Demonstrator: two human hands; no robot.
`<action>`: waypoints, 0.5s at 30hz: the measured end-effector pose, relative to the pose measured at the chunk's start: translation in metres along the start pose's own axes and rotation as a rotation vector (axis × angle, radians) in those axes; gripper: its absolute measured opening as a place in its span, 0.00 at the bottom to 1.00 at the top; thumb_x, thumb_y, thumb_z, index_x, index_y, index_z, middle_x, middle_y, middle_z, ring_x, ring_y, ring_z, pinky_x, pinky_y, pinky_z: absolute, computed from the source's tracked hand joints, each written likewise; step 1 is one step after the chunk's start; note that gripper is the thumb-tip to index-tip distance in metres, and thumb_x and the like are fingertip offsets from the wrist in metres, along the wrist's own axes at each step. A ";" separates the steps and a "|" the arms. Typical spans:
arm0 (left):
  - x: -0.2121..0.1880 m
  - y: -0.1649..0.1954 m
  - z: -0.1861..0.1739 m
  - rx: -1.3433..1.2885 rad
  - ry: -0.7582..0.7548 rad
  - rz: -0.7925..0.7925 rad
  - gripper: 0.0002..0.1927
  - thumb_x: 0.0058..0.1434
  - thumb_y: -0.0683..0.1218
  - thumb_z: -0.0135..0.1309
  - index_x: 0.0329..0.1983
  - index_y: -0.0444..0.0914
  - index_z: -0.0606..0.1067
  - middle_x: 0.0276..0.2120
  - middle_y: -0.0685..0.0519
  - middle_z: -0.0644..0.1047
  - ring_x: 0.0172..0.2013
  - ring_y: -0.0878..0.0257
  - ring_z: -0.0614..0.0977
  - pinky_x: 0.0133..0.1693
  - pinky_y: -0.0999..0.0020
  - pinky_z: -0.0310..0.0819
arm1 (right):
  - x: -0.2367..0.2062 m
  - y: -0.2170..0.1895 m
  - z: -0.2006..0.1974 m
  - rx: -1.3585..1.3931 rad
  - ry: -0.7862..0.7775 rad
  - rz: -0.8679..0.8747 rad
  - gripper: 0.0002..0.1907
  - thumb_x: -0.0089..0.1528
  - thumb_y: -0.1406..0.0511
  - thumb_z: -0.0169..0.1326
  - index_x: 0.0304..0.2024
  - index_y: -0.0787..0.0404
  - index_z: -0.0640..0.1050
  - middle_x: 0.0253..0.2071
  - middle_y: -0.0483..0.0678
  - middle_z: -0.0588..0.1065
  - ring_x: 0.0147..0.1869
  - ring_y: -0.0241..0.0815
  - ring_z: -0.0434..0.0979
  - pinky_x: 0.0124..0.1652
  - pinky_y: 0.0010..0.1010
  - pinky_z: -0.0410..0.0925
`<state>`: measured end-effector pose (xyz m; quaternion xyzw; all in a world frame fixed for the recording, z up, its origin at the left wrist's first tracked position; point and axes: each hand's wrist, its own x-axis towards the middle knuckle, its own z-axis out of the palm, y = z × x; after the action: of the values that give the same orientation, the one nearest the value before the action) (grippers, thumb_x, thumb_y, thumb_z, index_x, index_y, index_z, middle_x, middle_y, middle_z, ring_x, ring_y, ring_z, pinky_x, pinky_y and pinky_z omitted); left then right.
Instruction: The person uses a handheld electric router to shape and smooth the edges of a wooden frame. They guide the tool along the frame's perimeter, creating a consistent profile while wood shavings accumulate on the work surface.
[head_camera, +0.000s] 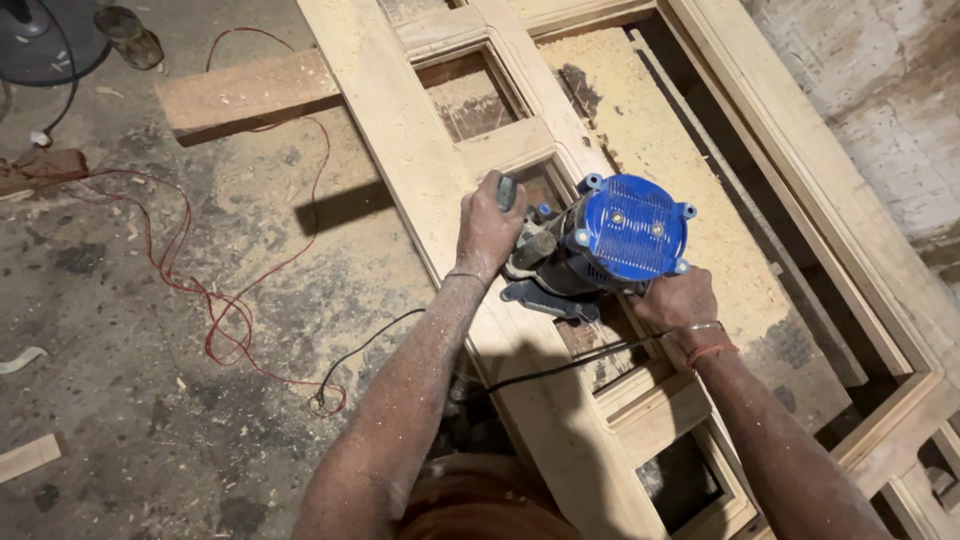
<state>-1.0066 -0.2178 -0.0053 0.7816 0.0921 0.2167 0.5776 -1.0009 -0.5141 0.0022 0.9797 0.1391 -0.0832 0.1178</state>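
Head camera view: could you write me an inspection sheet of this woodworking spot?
Surface: a pale wooden door frame lies flat, dusted with sawdust.
Job's things: a blue-topped router stands on the frame over a rectangular panel opening.
Clutter: a loose plank, a small wood offcut and a jar on the floor.
Hands: left hand and right hand each grip a side handle of the router.
Cables: a black cord runs from the router; a red wire loops across the floor.
Surroundings: dusty concrete floor; a rough wall at upper right.
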 end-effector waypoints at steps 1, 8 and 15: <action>0.000 0.000 -0.001 -0.005 0.001 0.003 0.13 0.64 0.48 0.57 0.39 0.32 0.73 0.30 0.35 0.80 0.35 0.38 0.83 0.36 0.51 0.76 | -0.001 -0.001 0.001 0.002 0.001 -0.008 0.12 0.56 0.56 0.61 0.36 0.54 0.83 0.26 0.53 0.80 0.28 0.51 0.82 0.34 0.40 0.76; -0.003 0.001 -0.008 0.001 -0.014 -0.005 0.13 0.65 0.48 0.56 0.39 0.32 0.73 0.29 0.36 0.80 0.33 0.41 0.84 0.35 0.52 0.76 | -0.004 -0.004 0.010 0.011 0.032 -0.015 0.12 0.56 0.56 0.62 0.37 0.55 0.82 0.26 0.50 0.79 0.25 0.47 0.79 0.30 0.36 0.74; -0.006 0.006 -0.017 -0.039 -0.062 -0.090 0.12 0.64 0.47 0.55 0.40 0.32 0.73 0.28 0.38 0.81 0.29 0.47 0.86 0.33 0.56 0.78 | 0.000 -0.009 0.013 -0.073 -0.211 0.090 0.17 0.65 0.49 0.55 0.37 0.55 0.79 0.21 0.45 0.74 0.19 0.36 0.67 0.21 0.28 0.69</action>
<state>-1.0201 -0.2070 0.0031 0.7716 0.1049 0.1678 0.6045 -1.0048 -0.5090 -0.0125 0.9658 0.0847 -0.1755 0.1711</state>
